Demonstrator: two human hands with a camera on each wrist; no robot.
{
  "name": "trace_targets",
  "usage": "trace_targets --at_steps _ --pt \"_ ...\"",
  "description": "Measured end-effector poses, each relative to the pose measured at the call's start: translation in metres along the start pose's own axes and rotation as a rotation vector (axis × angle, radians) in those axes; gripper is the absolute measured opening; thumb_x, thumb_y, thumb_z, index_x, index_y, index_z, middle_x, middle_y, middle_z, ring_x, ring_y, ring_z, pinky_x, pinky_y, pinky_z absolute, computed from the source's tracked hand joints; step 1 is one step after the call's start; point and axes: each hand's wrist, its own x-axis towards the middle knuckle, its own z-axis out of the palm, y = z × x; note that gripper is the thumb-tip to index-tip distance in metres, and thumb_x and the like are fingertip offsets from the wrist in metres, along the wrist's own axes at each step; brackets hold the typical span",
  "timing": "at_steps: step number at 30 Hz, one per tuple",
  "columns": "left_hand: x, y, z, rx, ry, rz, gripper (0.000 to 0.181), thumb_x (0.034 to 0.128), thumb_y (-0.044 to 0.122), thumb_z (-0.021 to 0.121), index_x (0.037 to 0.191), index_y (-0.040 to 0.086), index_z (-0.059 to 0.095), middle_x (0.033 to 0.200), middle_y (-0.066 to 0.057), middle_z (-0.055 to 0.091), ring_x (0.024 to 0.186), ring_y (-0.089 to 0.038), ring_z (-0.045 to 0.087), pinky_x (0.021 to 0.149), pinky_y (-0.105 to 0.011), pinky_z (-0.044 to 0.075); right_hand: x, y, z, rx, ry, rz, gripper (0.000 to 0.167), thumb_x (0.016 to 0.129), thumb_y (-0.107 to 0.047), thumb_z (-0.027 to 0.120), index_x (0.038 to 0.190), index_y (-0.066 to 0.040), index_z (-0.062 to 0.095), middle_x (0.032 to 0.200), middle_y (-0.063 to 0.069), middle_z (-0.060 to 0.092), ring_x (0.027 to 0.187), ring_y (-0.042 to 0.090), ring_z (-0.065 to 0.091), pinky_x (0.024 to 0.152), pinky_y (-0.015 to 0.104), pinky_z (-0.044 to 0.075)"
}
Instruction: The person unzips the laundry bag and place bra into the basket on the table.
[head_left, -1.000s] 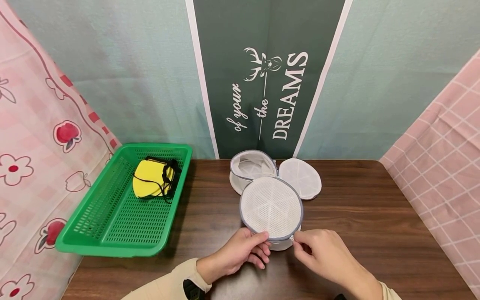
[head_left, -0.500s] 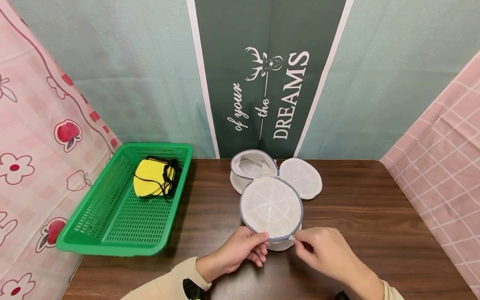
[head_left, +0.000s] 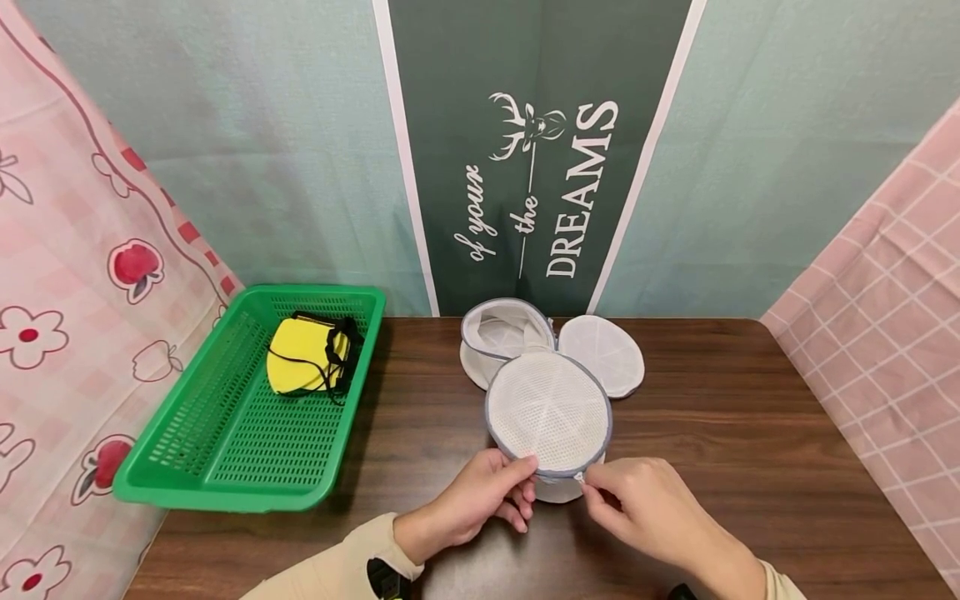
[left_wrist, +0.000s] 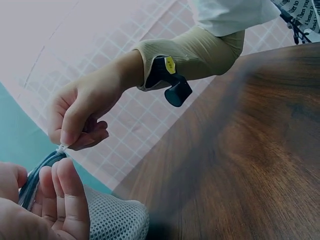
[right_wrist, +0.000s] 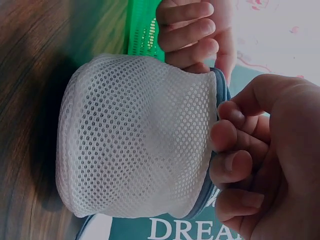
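Observation:
A round white mesh laundry bag [head_left: 549, 408] stands on the table with its grey-edged lid over the top. My left hand [head_left: 483, 500] pinches the front rim, thumb on top and fingers below. Just to the right, my right hand [head_left: 648, 510] pinches the small white zipper pull [head_left: 580, 477] at the rim. In the right wrist view the bag's mesh side [right_wrist: 130, 135] bulges between table and blue-grey zipper. Behind it sits a second mesh laundry bag [head_left: 480, 367], its top open and its round lid [head_left: 602, 357] folded out to the right.
On the left stands a green plastic basket [head_left: 322, 492] holding a yellow item [head_left: 303, 358] with black cords. Curtains hang behind and at both sides of the brown wooden table [head_left: 720, 417].
The front bag's lid has shifted slightly right. My right hand has moved a little left with the zipper pull, closer to my left thumb. The basket and rear bag stay put.

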Motion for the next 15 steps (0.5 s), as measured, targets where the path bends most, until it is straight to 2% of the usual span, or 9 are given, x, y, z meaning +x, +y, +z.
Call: trace_targets --at_steps 4,9,12,15 --pt "-0.0011 -0.0015 0.0017 0.026 -0.041 -0.015 0.035 0.1042 0.024 0.057 0.080 -0.002 0.062 0.069 0.000 0.062 0.053 -0.006 0.059 0.047 -0.022 0.052 0.0010 -0.0017 0.0004 0.001 0.000 -0.003 0.041 0.076 -0.009 0.072 0.067 -0.031 0.039 0.063 -0.022 0.023 0.058 -0.011 0.021 0.049 0.008 0.016" --pt "-0.0040 -0.0040 0.0034 0.059 -0.129 -0.049 0.050 0.1068 0.032 0.052 0.106 -0.017 0.063 0.075 -0.001 0.065 0.060 -0.008 0.061 0.048 -0.022 0.053 0.0019 -0.0036 -0.0021 -0.029 0.014 0.056 0.043 0.078 -0.010 0.072 0.066 -0.032 0.037 0.063 -0.024 0.023 0.056 -0.012 0.021 0.048 0.009 0.015" --pt "-0.0052 -0.0049 0.0039 0.066 -0.193 -0.072 0.057 0.1076 0.038 0.049 0.114 -0.017 0.063 0.077 -0.002 0.066 0.063 -0.009 0.062 0.049 -0.023 0.054 0.0019 -0.0041 -0.0032 -0.029 0.014 0.068 0.043 0.077 -0.010 0.071 0.065 -0.033 0.037 0.063 -0.025 0.023 0.056 -0.012 0.021 0.047 0.009 0.015" --pt "-0.0047 -0.0051 0.0040 0.058 -0.204 -0.069 0.057 0.1078 0.038 0.048 0.114 -0.016 0.063 0.078 -0.003 0.067 0.064 -0.009 0.063 0.050 -0.024 0.054 0.0017 -0.0041 -0.0029 -0.011 0.009 0.045 0.042 0.076 -0.009 0.072 0.065 -0.032 0.038 0.063 -0.024 0.023 0.057 -0.013 0.021 0.048 0.008 0.015"
